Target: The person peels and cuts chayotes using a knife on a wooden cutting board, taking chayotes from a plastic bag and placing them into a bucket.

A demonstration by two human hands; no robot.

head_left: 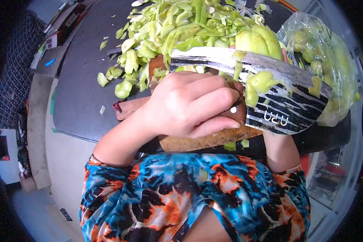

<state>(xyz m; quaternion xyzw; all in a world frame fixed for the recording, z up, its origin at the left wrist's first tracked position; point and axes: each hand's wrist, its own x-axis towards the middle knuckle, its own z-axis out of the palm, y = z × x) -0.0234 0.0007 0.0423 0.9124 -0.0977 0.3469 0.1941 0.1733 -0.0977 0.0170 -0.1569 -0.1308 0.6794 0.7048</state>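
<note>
My left hand point(189, 103) is closed around the brown wooden handle of a broad cleaver point(298, 103). Its blade, patterned in black and silver, points right, with green pieces stuck to the face. Behind the blade, my right hand point(285, 55) is mostly hidden; a few fingertips show against a pale green, lobed chayote point(259, 41), which it holds. Below my left hand is a wooden cutting board point(207, 140), partly covered by the hand and the cleaver. A heap of green chayote slices point(169, 26) spreads across the far side of the table.
A clear plastic bag point(334, 60) holding several green chayotes stands at the right of the dark table point(80, 80). Loose slices lie near the heap's left edge. At the far left, a side surface carries a box point(56, 38) and a small blue scrap point(50, 62).
</note>
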